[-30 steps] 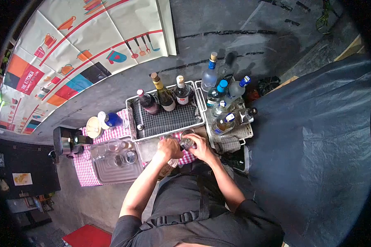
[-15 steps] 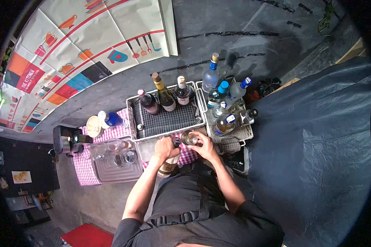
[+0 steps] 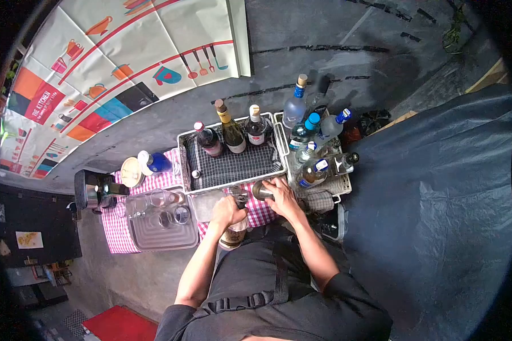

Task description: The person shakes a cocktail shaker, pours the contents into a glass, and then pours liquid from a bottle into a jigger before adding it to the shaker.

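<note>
My left hand [image 3: 227, 212] is closed around the upper part of a bottle [image 3: 231, 238]. A pale label with dark print shows below the fist, close to my body. My right hand [image 3: 283, 200] is wrapped round a small grey-brown cup [image 3: 260, 190], tipped over to the left. Just left of its mouth, at the fingers of my left hand, a clear glassy shape [image 3: 239, 196] shows. Both hands are over a red-and-white checked cloth [image 3: 260, 212], in front of a white wire basket [image 3: 233, 186].
Three corked or capped bottles [image 3: 233, 133] stand in the basket. To its right a second basket [image 3: 347, 184] holds several liquor bottles. Clear glasses [image 3: 164, 199] sit in a grey tray [image 3: 162, 241] at the left. A blue-capped container [image 3: 158, 163] stands behind the tray.
My right hand has turned the cup over toward the left, so its opening no longer faces up. My left hand has moved slightly down with the bottle.
</note>
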The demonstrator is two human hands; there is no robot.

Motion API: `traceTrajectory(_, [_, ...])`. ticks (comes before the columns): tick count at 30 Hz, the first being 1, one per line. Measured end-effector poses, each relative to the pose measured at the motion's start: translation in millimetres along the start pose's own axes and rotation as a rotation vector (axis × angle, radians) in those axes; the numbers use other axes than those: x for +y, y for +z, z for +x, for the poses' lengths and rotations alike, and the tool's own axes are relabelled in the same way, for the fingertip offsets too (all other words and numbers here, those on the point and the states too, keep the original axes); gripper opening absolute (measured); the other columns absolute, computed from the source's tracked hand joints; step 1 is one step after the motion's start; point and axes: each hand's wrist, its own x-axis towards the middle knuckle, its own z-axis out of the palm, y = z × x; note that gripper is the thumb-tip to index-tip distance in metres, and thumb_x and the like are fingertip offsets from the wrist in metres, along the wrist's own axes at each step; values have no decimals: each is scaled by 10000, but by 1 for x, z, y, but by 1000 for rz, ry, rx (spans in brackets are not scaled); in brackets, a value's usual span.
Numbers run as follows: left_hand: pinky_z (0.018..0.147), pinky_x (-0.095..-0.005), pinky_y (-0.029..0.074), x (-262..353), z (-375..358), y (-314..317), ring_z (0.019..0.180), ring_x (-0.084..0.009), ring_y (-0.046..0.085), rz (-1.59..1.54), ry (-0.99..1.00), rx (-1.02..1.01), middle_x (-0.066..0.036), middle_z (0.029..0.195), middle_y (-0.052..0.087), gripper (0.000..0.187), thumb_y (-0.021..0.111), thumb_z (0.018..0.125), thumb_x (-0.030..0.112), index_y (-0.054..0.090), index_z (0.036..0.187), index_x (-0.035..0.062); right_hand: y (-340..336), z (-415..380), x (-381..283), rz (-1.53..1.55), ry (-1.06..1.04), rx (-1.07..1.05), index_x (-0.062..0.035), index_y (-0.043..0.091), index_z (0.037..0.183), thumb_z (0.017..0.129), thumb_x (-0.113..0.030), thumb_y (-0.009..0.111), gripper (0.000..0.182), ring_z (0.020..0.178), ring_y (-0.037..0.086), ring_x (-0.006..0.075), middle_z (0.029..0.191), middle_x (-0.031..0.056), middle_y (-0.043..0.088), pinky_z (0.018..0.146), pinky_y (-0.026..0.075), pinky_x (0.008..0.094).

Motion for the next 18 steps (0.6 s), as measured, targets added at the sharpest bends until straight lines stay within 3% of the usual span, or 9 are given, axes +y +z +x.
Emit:
traceTrajectory(7, [819, -491, 576, 11, 2, -15, 880, -445, 702, 45, 15, -59, -330, 846, 685, 441, 681, 681, 301, 695, 853, -105, -5, 1, -5, 90, -54, 32, -75, 638, 1312, 713, -37, 790, 620, 1105, 579, 336, 1173, 154, 602, 981, 492, 394])
traceTrajectory(9, [819, -491, 576, 21, 1, -23, 881, -444, 702, 70, 16, -82, -326, 842, 686, 430, 679, 680, 298, 700, 842, -100, -9, -1, -12, 349, -79, 82, -22, 638, 1266, 722, 4, 771, 560, 1103, 633, 352, 1180, 175, 650, 954, 516, 405])
traceTrajectory(13, [835, -484, 574, 38, 3, -35, 893, -431, 705, 133, 39, -167, -309, 856, 695, 413, 676, 676, 297, 717, 853, -74, -3, 1, -20, 529, -65, 62, -13, 649, 1206, 705, 21, 749, 512, 1111, 654, 338, 1188, 170, 670, 949, 529, 390])
traceTrajectory(14, [842, -481, 573, 41, 3, -38, 899, -426, 707, 150, 40, -206, -303, 868, 699, 417, 676, 674, 300, 722, 868, -66, 0, 0, -21, 537, -69, 81, -14, 647, 1198, 710, 39, 722, 496, 1096, 673, 291, 1169, 154, 695, 947, 527, 365])
traceTrajectory(18, [854, -467, 573, 43, 8, -33, 915, -407, 712, 208, 61, -199, -296, 880, 703, 425, 683, 669, 311, 728, 882, -54, 5, -1, -21, 515, -79, 99, -2, 653, 1190, 699, 53, 690, 496, 1100, 672, 299, 1177, 165, 691, 947, 530, 365])
